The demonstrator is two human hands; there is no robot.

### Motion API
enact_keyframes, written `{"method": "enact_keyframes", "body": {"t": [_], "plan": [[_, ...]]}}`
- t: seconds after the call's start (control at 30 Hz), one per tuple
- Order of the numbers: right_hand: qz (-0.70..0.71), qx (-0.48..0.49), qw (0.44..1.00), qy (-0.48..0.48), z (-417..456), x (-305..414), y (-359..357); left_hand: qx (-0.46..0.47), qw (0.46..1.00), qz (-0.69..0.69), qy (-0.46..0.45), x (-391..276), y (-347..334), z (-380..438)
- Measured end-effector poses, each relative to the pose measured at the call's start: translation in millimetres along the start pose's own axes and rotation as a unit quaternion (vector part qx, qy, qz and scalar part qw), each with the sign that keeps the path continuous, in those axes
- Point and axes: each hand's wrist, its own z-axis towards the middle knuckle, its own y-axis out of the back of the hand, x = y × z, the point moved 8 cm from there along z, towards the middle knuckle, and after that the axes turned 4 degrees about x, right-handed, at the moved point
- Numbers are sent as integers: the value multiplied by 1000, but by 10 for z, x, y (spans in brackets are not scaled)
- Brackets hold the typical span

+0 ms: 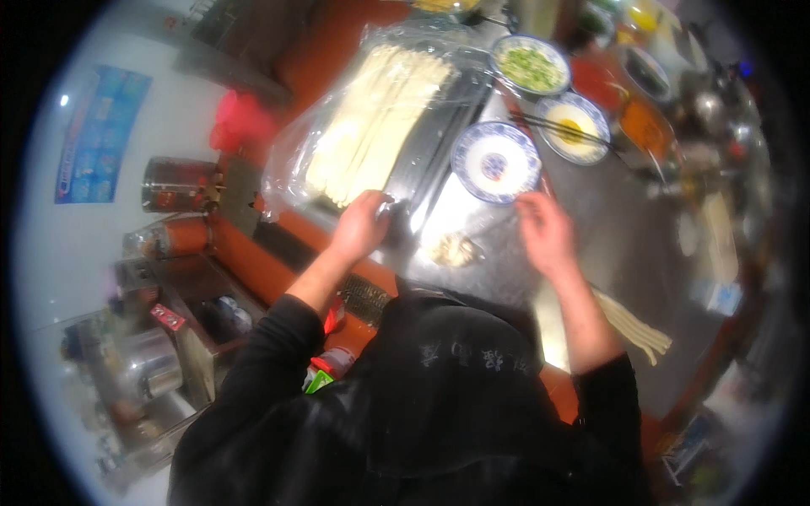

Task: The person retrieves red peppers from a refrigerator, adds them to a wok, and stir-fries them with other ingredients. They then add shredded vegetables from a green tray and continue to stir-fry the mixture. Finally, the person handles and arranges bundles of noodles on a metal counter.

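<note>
My left hand [362,221] is at the near edge of a metal tray of long dough strips [380,120], which lie under clear plastic wrap [285,158]; whether its fingers pinch the tray or wrap is blurred. Near the lower right rim of a blue-and-white plate [497,162] is my right hand [544,228], fingers curled; contact with the rim cannot be told. Between the hands, a small heap of pale dough scraps [454,249] sits on the metal worktop [500,265]. Several dough strips [633,326] lie beyond my right forearm.
A bowl of chopped green onion [531,68] and a bowl with yellow liquid [571,129], chopsticks [538,120] across it, stand behind the plate. Red and orange containers [645,126] crowd the back right. At left are a metal pot [149,364] and a pink plastic bag [240,120].
</note>
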Motion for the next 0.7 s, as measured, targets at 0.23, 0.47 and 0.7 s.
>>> {"method": "enact_keyframes", "body": {"t": [0.23,0.47,0.7], "plan": [[-319,211,922,67,2628,-350,-2290,-9,981,-180,-74,613,482,740],[-475,165,862,-63,4635,-759,-2267,41,959,-280,-28,1359,361,308],[-325,160,923,-131,4990,-1187,-2231,73,944,-322,22,1829,296,282]]}}
